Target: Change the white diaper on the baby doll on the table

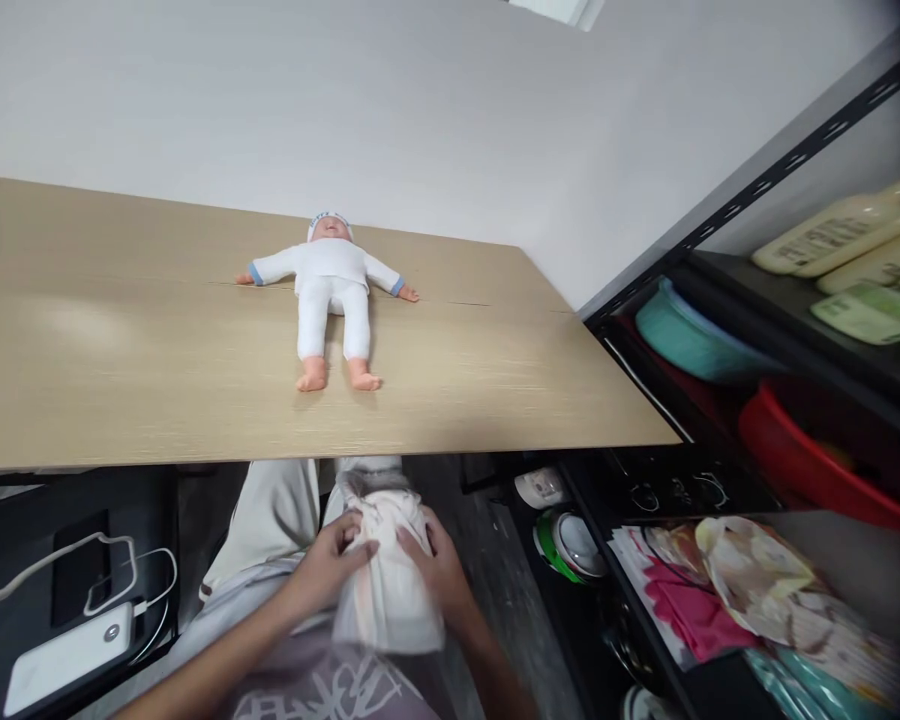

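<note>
A baby doll (pixel 332 300) in a white suit and cap lies on its back, arms spread, toward the far side of a light wooden table (pixel 157 370). Below the table's near edge, close to my body, both hands grip a bunched piece of white cloth with a faint print (pixel 386 580). My left hand (pixel 330 565) pinches its left side with curled fingers. My right hand (pixel 439 565) presses its right side, fingers closed on the fabric. The cloth hangs down between my wrists. Both hands are well short of the doll.
A black metal shelf (pixel 757 190) stands at the right with teal (pixel 682 335) and red basins (pixel 810 455), bottles (pixel 840 235) and folded fabrics (pixel 727 590). A white power bank (pixel 67 665) with a cable lies at the lower left. A plain wall rises behind the table.
</note>
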`<state>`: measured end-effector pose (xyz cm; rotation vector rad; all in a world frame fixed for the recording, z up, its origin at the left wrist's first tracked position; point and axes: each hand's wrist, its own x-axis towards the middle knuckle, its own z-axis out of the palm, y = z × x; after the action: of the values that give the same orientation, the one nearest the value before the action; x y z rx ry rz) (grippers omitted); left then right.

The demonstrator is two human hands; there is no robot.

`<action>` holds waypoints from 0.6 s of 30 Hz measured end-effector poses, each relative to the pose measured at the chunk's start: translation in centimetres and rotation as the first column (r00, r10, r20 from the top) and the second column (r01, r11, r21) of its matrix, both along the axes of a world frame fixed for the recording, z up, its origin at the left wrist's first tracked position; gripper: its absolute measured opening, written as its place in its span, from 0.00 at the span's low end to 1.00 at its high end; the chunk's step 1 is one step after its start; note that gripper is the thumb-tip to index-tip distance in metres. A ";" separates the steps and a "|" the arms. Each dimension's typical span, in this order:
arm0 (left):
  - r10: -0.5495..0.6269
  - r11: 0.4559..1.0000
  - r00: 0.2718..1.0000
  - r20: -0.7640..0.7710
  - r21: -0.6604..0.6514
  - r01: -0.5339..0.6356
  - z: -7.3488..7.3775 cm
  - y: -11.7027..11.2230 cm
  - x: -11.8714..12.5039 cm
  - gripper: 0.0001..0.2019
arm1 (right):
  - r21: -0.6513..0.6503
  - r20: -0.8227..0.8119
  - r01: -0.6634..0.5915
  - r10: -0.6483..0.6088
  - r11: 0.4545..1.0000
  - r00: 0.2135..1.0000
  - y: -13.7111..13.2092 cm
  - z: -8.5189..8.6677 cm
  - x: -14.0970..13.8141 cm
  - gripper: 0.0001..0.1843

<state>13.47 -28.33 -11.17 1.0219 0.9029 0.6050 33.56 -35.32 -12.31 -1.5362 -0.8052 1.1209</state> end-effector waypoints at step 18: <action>0.366 0.900 0.927 -0.079 0.285 -0.331 8.8 -3.7 -5.9 0.21 | 0.424 0.462 -0.238 0.017 0.874 0.887 1.0 11.4 -6.4 0.05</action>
<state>7.60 -32.00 -2.34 1.1593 1.1561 0.9930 27.20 -34.33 -0.87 -1.3389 -1.4039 0.5892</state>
